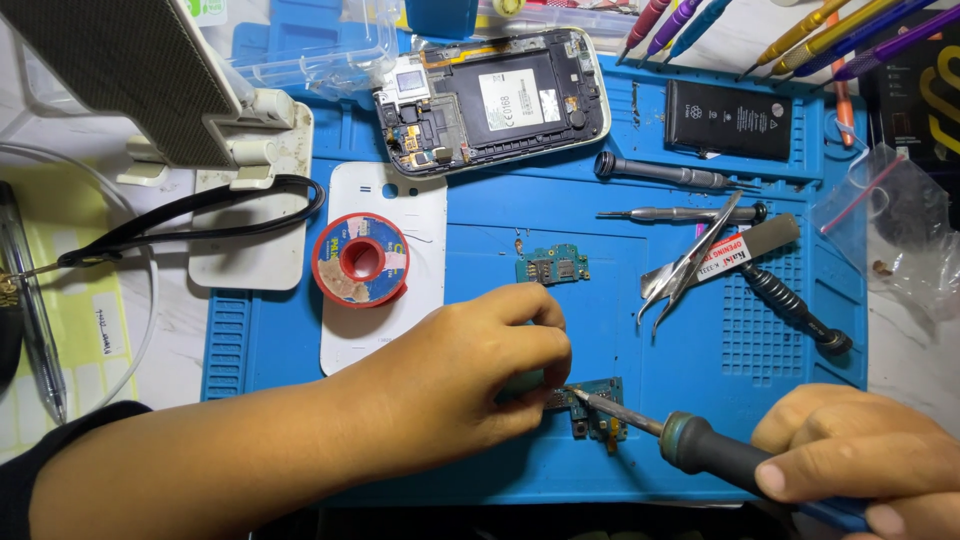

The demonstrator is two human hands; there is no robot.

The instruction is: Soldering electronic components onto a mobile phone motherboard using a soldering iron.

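Blue mat [700, 420]: left hand [470, 375] pinches a small board [598, 405], right hand [865, 455] grips a soldering iron [700, 450]; second board [552, 265] at twelve o'clock, tweezers [690, 265] at two.

The work mat [700, 400] is matt blue rubber, ribbed and studded in places. The soldering iron [700, 445] has a dull metal tip and a dark matt handle. The small circuit boards [552, 265] are teal with shiny metal parts. The tweezers [690, 262] and screwdrivers [680, 172] are bright, smooth metal, one with a knurled black grip. The phone's back cover [400, 195] is smooth white plastic. The battery [728, 118] is matt black. The bag [900, 235] is clear, crinkled plastic.
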